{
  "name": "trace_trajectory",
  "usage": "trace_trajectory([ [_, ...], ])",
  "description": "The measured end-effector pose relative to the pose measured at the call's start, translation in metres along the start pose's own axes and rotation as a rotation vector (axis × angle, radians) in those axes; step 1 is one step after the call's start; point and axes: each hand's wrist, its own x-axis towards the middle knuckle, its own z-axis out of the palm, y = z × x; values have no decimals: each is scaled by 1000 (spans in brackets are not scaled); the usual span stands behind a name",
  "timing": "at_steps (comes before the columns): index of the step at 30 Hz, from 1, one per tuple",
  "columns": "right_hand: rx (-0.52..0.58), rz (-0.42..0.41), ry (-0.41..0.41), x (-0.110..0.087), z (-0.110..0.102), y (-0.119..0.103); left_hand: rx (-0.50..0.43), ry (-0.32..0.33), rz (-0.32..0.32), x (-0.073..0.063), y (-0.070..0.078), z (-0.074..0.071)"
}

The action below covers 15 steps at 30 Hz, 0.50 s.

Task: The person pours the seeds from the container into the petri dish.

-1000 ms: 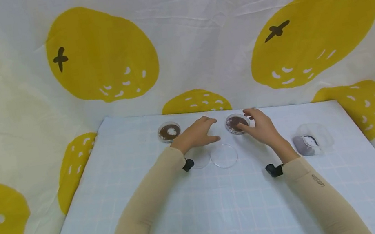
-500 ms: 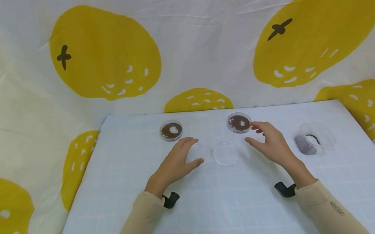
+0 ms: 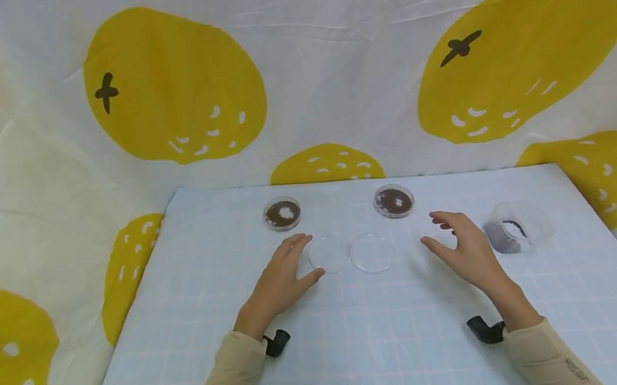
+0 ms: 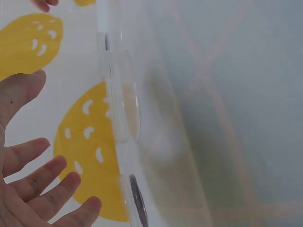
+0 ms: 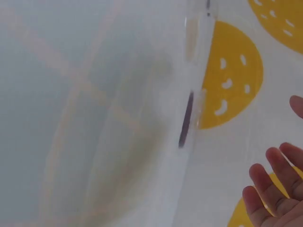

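Observation:
Two round clear petri dishes stand at the back of the table, the left dish (image 3: 281, 214) and the right dish (image 3: 393, 201). Each holds a dark brown layer with white patches. In front of them lie two clear round lids, the left lid (image 3: 329, 254) and the right lid (image 3: 372, 252), side by side. My left hand (image 3: 277, 281) hovers just left of the left lid, fingers spread and holding nothing. To the right of the lids, my right hand (image 3: 468, 254) is also empty, its fingers loosely bent. Both wrist views show the fingers apart from the dishes.
A clear plastic tub (image 3: 537, 222) with a grey piece (image 3: 505, 238) bearing white and dark matter sits right of my right hand. The table (image 3: 361, 361) has a pale checked cover. Behind it hangs a white cloth (image 3: 327, 46) with yellow fruit shapes.
Both hands have drawn back from the dishes toward me and moved apart, the left to the left, the right to the right. The right fingers have come away from the right dish.

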Motion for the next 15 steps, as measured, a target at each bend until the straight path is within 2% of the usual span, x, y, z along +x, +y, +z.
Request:
trace_trajectory([
  [4,9,9,44,0,-12,8,0,-15,-17,4,-2,0],
  [7,-26,38,76,-1,-23,15,7,-35,-31,7,-4,2],
  [11,-109,125,102,-3,-41,25,10,-55,-46,10,-7,2],
  [15,-142,225,122,-6,-56,41,12,-73,-55,11,-12,3],
])
